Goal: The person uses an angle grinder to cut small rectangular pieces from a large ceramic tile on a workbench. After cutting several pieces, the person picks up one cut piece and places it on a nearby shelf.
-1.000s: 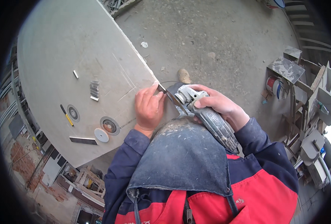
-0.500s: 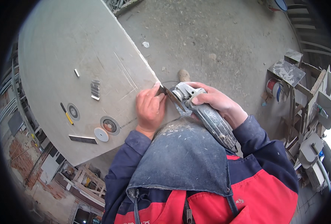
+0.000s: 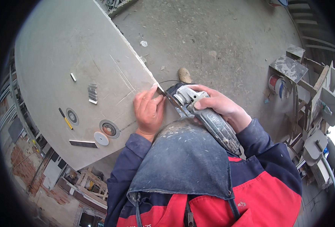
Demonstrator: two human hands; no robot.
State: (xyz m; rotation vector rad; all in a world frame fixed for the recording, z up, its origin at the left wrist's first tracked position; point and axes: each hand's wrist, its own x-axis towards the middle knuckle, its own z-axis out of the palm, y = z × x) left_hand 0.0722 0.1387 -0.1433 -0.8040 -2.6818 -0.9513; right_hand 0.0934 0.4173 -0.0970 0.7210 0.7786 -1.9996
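Note:
In my right hand (image 3: 221,107) is a grey angle grinder (image 3: 217,128), my fingers wrapped round its body near the head. Its thin disc (image 3: 176,103) is nearly edge-on and stands beside the slab's corner, close to my left fingertips. My left hand (image 3: 149,111) rests at the corner of the large grey slab (image 3: 61,49). Its thumb and fingers close on a small dark piece (image 3: 160,91) at the edge, mostly hidden by the fingers and disc. Whether the disc touches that piece I cannot tell.
On the slab lie two dark grinding discs (image 3: 109,129), a pale disc (image 3: 101,138), a yellow-and-black knife (image 3: 66,119), a dark strip (image 3: 83,143) and several small strips (image 3: 92,94). A bucket (image 3: 276,84) and rack (image 3: 318,85) stand right. A shoe (image 3: 184,75) shows beyond the grinder.
The slab and its things have shifted slightly left in view. The grinder's disc now appears narrower, more edge-on. Both hands keep their holds, the left a little further left.

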